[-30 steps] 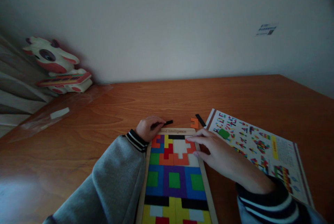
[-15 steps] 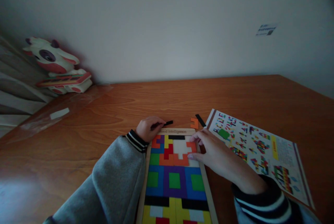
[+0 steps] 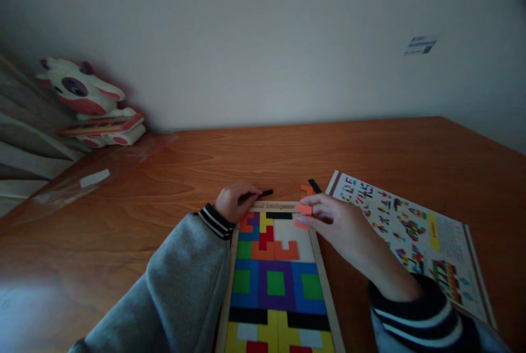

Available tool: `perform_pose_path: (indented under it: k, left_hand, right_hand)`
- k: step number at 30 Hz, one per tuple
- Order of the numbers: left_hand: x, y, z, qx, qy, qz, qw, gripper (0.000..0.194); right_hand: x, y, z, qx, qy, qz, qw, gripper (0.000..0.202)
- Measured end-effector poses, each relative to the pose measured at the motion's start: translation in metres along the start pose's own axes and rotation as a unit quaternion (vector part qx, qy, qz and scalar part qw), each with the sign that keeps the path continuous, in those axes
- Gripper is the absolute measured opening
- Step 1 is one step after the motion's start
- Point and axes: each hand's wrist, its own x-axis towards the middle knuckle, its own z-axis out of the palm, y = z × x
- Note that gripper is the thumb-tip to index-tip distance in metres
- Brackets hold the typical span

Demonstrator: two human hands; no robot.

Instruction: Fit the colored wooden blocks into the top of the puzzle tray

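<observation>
Orange-red piece [image 3: 304,209] now lifted off the board [image 3: 291,206]; in both earlier frames it lay in the upper right section, where white backing now shows. Right hand [image 3: 339,224] has it pinched between thumb and fingers, above the board's upper right corner. Piece is small, notched, partly hidden by fingers. Left hand [image 3: 236,202] unmoved, fingers closed on a black strip [image 3: 266,193] at the board's top left corner.
</observation>
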Motion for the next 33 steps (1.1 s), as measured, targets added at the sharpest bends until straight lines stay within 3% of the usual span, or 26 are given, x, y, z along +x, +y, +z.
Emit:
perform_pose_path:
  k: [3, 6, 8, 11, 16, 23, 27, 33]
  left_hand:
    - [0.0, 0.0, 0.0, 0.0, 0.001, -0.001, 1.0, 0.015]
    - [0.001, 0.001, -0.001, 0.002, 0.002, 0.0, 1.0, 0.015]
    - [0.001, 0.002, -0.001, 0.002, 0.0, -0.001, 1.0, 0.015]
    - [0.001, 0.003, -0.001, -0.002, 0.003, -0.004, 1.0, 0.014]
    - [0.0, 0.001, 0.0, -0.005, 0.003, 0.0, 1.0, 0.014]
    - [0.0, -0.001, 0.001, -0.001, -0.001, -0.002, 1.0, 0.014]
    - [0.0, 0.0, 0.001, -0.005, -0.004, -0.005, 1.0, 0.015]
    - [0.0, 0.0, 0.001, -0.003, -0.005, -0.006, 1.0, 0.015]
  right_hand:
    - [0.001, -0.002, 0.001, -0.049, -0.011, -0.037, 0.998, 0.021]
    - [0.001, -0.005, 0.004, -0.05, -0.02, -0.005, 0.999, 0.029]
    - [0.001, -0.006, 0.006, -0.044, -0.032, 0.017, 0.998, 0.022]
    - [0.001, -0.006, 0.008, -0.082, -0.059, -0.013, 0.995, 0.007]
    - [0.005, -0.002, 0.018, -0.165, -0.062, -0.065, 0.982, 0.011]
    - [0.006, 0.003, 0.029, -0.179, -0.072, -0.075, 0.978, 0.005]
    - [0.005, 0.006, 0.03, -0.187, -0.034, -0.062, 0.98, 0.006]
    - [0.006, 0.01, 0.035, -0.226, 0.005, -0.1, 0.969, 0.016]
